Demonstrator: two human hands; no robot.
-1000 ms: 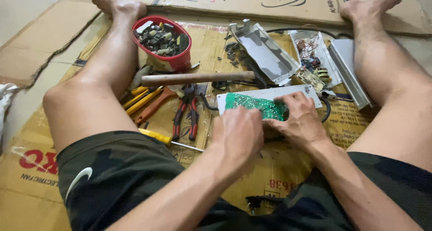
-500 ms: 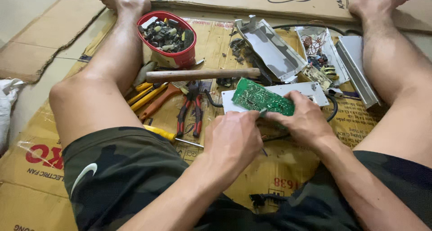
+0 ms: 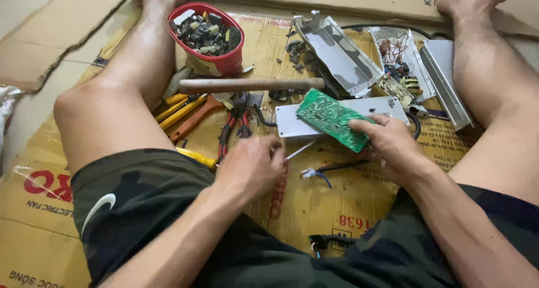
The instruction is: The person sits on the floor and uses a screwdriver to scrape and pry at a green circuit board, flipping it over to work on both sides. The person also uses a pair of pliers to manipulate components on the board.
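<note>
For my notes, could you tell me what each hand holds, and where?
Right hand grips the green circuit board by its near edge; left hand holds a screwdriver by its handle.

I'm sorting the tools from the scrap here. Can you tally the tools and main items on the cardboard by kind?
Green circuit board: 1, in the right hand
Screwdriver: 1, at the left hand
Red-handled pliers: 1
Wooden-handled hammer: 1
Red bowl of small parts: 1
Metal casing pieces: about 3
Total: about 8

Green circuit board [image 3: 331, 118]: flat rectangle, tilted, one corner pinched in right hand [image 3: 390, 147], above the white metal plate [image 3: 342, 115]. Screwdriver [image 3: 298, 151]: thin shaft protruding from closed left hand [image 3: 252, 165].
</note>
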